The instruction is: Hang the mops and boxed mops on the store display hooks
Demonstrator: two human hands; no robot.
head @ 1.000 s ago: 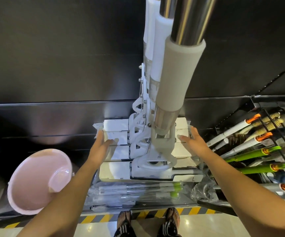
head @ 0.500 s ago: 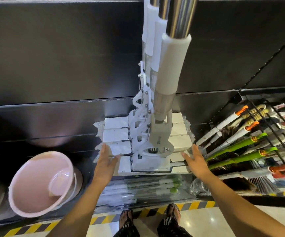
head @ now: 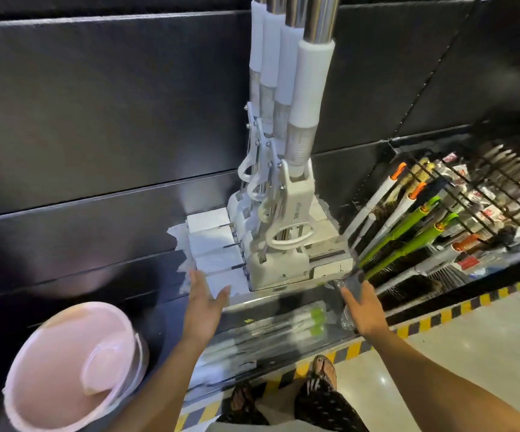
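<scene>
Several white sponge mops (head: 286,194) with steel handles hang in a row against the black display wall, their white heads (head: 218,244) stacked front to back. My left hand (head: 204,302) is open just below the left end of the front mop head, fingers spread, holding nothing. My right hand (head: 361,307) is open below the right end of the heads, also holding nothing. Neither hand visibly touches the mops. Plastic-wrapped mops (head: 271,332) with green parts lie on the low shelf under my hands.
A pink plastic bucket (head: 68,366) stands at the lower left on the shelf. Brushes and brooms with green and orange handles (head: 408,232) fill a wire rack at the right. Yellow-black hazard tape (head: 433,319) edges the shelf base. My feet (head: 283,391) stand on the pale floor.
Both hands have come off the sides of the mop heads and dropped lower, fingers spread. The view has shifted left and back, so the mops now sit farther right.
</scene>
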